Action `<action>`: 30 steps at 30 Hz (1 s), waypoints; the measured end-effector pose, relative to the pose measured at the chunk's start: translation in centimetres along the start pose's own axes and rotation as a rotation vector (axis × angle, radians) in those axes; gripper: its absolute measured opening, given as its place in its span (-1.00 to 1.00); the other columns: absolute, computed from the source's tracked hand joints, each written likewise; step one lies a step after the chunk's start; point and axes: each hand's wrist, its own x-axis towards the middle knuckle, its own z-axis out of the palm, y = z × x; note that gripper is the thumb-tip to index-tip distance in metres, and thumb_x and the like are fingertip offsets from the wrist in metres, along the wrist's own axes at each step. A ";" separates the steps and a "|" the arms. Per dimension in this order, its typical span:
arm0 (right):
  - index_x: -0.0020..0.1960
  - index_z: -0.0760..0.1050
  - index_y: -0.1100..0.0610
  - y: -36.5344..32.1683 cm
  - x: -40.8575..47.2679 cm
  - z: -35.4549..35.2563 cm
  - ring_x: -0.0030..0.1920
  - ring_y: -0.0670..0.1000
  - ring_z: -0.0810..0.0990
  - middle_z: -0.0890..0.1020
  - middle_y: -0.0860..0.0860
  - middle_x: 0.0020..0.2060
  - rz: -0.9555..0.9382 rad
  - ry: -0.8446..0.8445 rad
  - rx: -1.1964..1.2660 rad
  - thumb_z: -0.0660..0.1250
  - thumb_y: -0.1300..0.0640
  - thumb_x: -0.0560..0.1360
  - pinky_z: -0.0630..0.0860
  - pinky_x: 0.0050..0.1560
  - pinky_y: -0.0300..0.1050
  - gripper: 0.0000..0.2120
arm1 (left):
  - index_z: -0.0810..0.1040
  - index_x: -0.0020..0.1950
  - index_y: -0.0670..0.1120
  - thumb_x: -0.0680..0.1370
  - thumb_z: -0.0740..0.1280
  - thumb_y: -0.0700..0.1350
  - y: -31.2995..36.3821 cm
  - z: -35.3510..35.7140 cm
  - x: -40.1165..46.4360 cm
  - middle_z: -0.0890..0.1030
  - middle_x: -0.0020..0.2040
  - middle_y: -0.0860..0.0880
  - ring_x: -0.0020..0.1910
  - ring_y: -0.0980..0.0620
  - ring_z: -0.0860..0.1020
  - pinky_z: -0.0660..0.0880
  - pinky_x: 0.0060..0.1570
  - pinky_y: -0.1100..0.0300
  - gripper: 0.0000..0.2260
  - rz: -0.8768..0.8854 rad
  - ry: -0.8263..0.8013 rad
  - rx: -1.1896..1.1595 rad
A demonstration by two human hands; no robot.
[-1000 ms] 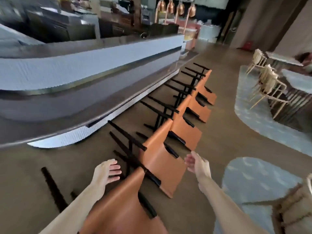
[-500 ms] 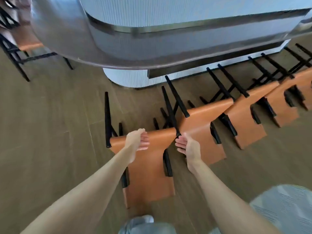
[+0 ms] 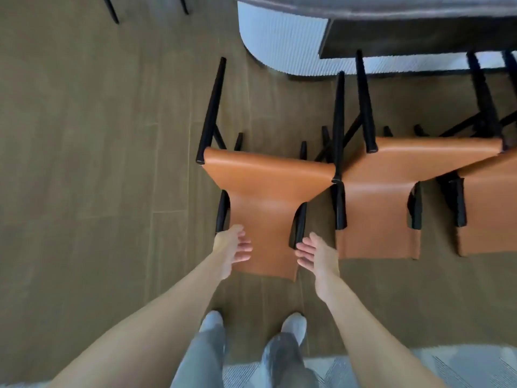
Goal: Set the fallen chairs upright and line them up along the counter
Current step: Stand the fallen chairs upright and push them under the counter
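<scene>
An orange leather chair with black legs lies on its back on the wooden floor right in front of me, legs pointing toward the counter. My left hand hovers at the left edge of its backrest, fingers loosely spread, holding nothing. My right hand is at the right edge beside the black frame post, palm turned inward, fingers relaxed. A second fallen chair lies just to the right, touching the first, and a third fallen chair shows at the right edge.
The counter's rounded white ribbed base sits at the top with a dark overhang. Black legs of another chair show at the top left. My feet stand on the floor, a grey rug behind them.
My view has dropped to look straight down at the nearest fallen chair. Both hands have moved down from its seat edge to the two sides of its backrest.
</scene>
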 end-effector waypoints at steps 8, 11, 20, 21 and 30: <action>0.07 0.60 0.19 9.9 12.5 2.6 -0.02 0.12 0.71 0.72 0.13 -0.04 0.037 -0.078 -0.125 0.25 0.06 0.68 0.63 0.02 -0.02 -0.76 | 0.56 0.18 -0.25 0.66 0.27 -0.07 -12.5 1.8 11.8 0.66 0.06 -0.26 -0.01 -0.23 0.66 0.63 -0.05 -0.07 -0.74 -0.214 -0.031 -0.125; 0.10 0.58 0.25 14.8 18.4 3.3 -0.02 0.15 0.71 0.72 0.16 -0.03 0.079 -0.021 -0.088 0.20 0.09 0.70 0.62 -0.01 0.01 -0.73 | 0.56 0.23 -0.29 0.65 0.28 -0.10 -15.7 1.2 17.7 0.65 0.08 -0.28 -0.07 -0.21 0.62 0.59 0.00 -0.09 -0.72 -0.245 -0.001 -0.217; 0.21 0.49 0.27 32.0 36.1 8.6 0.09 0.17 0.66 0.65 0.19 0.09 0.220 -0.057 0.057 0.20 0.01 0.69 0.56 0.20 0.06 -0.67 | 0.46 0.22 -0.27 0.66 0.27 -0.04 -27.4 0.1 37.5 0.60 0.16 -0.30 0.05 -0.25 0.61 0.58 0.04 -0.10 -0.70 -0.270 -0.042 -0.228; 0.23 0.48 0.27 34.3 37.0 8.5 0.12 0.17 0.65 0.64 0.19 0.10 0.243 -0.068 0.064 0.20 0.01 0.69 0.56 0.21 0.06 -0.67 | 0.45 0.20 -0.26 0.66 0.26 -0.06 -29.5 -0.1 38.8 0.59 0.15 -0.29 0.04 -0.25 0.61 0.58 0.06 -0.11 -0.72 -0.281 -0.042 -0.225; 0.24 0.50 0.28 47.0 43.7 5.5 -0.04 0.11 0.63 0.63 0.14 -0.02 0.394 -0.016 0.077 0.23 0.11 0.67 0.57 0.09 0.04 -0.73 | 0.50 0.15 -0.26 0.65 0.21 -0.18 -43.3 -3.0 45.1 0.57 0.03 -0.23 -0.10 -0.17 0.58 0.53 -0.03 -0.08 -0.82 -0.456 0.036 -0.201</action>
